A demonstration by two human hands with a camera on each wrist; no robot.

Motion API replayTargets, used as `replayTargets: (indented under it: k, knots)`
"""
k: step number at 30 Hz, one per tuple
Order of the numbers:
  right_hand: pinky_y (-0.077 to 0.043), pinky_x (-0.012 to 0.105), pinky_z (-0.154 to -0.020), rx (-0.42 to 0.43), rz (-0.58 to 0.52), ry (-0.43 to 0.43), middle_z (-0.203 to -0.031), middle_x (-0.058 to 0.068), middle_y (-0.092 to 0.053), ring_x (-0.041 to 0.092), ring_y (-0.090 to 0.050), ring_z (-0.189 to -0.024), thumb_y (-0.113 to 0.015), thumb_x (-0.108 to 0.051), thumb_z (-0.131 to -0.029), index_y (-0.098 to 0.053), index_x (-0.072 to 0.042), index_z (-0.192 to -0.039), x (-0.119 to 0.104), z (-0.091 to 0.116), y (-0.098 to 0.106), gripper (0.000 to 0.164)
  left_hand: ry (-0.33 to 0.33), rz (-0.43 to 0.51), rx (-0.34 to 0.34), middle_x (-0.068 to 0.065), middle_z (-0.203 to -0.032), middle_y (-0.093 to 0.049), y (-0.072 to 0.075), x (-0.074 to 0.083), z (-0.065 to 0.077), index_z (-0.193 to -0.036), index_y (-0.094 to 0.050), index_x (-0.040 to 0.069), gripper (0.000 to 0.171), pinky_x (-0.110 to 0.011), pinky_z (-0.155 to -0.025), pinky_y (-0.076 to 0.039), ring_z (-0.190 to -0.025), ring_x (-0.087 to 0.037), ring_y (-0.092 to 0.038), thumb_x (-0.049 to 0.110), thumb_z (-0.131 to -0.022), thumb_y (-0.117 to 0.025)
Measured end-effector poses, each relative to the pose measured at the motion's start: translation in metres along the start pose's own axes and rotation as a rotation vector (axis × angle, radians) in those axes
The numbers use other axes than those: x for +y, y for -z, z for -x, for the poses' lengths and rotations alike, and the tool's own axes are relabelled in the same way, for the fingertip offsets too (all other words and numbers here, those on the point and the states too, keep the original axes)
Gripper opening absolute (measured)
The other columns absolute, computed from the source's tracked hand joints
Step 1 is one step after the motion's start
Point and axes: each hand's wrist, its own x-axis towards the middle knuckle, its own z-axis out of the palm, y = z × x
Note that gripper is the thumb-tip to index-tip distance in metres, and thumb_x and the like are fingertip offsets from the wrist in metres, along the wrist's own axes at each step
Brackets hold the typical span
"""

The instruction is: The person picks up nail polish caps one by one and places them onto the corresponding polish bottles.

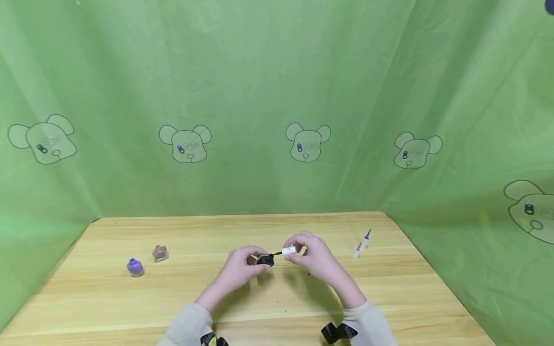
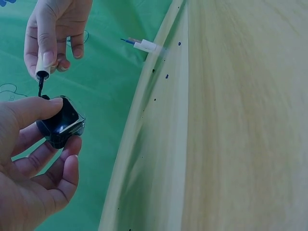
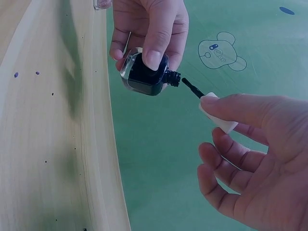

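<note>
My left hand (image 1: 243, 265) grips a small glass nail polish bottle (image 3: 147, 74) filled with black polish. The bottle lies tilted on its side, its threaded neck pointing toward my right hand (image 1: 312, 253). Between thumb and fingers the right hand pinches a white nail polish cap (image 3: 219, 114) with a dark brush (image 3: 192, 87) coming out of it. In the right wrist view the brush tip stands right at the bottle's mouth. Both hands are raised over the wooden table (image 1: 207, 307), and their shadows fall on it.
On the left of the table stand an uncapped purple polish bottle (image 1: 135, 267) and a clear bottle with pinkish contents (image 1: 160, 253). Two white caps with brushes (image 1: 362, 243) are at the right. Small dark polish spots (image 2: 167, 76) dot the surface. A green curtain (image 1: 246, 72) surrounds the table.
</note>
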Motion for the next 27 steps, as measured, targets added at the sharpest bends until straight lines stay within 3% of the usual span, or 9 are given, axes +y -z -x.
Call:
replayTargets:
  k: [13,27]
  knots:
    - [-0.046,0.018,-0.065,-0.009,0.022,0.018,-0.086,-0.003,-0.060,0.013,-0.055,-0.082,-0.077,-0.015,-0.081,-0.071,-0.016,-0.094,-0.0003,0.0005,-0.0020,0.015,-0.022,-0.001,-0.010,-0.008,-0.104,-0.071,-0.0026,0.0034,0.0011,-0.107,-0.071,0.010,0.028,-0.020,-0.064,-0.050,-0.075,-0.014,-0.060,0.018,-0.081,-0.077]
    - [-0.046,0.018,-0.067,-0.054,0.038,0.065,-0.089,-0.005,-0.061,0.011,-0.055,-0.084,-0.076,-0.013,-0.081,-0.071,-0.016,-0.094,-0.0021,0.0020,-0.0087,0.015,-0.037,-0.001,-0.023,-0.007,-0.103,-0.071,-0.0065,0.0078,0.0038,-0.105,-0.072,0.010,0.028,-0.020,-0.066,-0.050,-0.075,-0.009,-0.059,0.019,-0.080,-0.078]
